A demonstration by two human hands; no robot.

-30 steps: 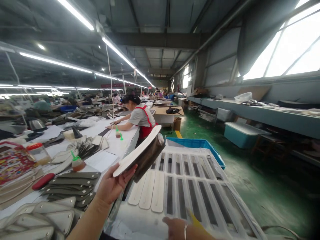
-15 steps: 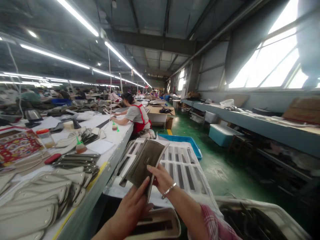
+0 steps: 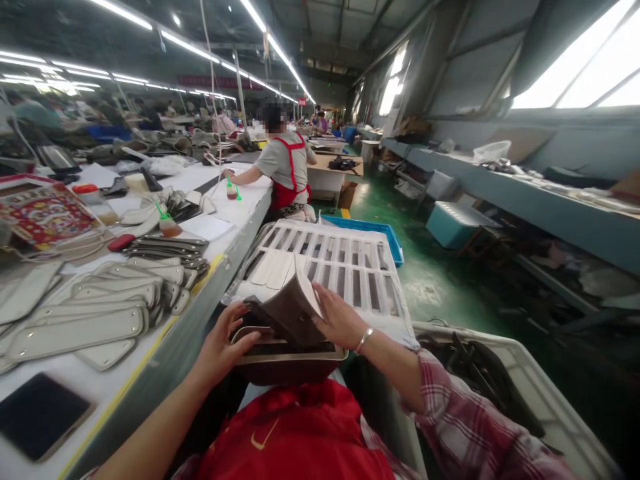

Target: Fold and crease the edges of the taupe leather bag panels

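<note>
On my lap rests a dark bag body [image 3: 295, 370] with a pale rim and an open top. Standing over its opening is a dark grey-brown leather panel [image 3: 295, 313], curved, with a pale inner side and a small metal-looking spot. My right hand [image 3: 340, 317] grips that panel by its right edge, thumb on the dark face. At the left end of the bag, my left hand [image 3: 227, 343] has its fingers curved and apart, close to the rim. Whether it touches the rim I cannot tell. The panel's lower edge is hidden inside the bag.
A white slatted rack [image 3: 360, 267] stands ahead, with a blue crate [image 3: 393, 243] behind it. Left, a worktable [image 3: 165, 347] bears stacked pale straps [image 3: 120, 300], glue bottles [image 3: 170, 227] and a dark tablet-like slab [image 3: 43, 413]. A white bin [image 3: 530, 373] sits right. A co-worker [image 3: 287, 167] leans over the table.
The leather panel has come down from above the rack to the bag's opening. My left hand has let go of it and moved left. The view has tilted downward.
</note>
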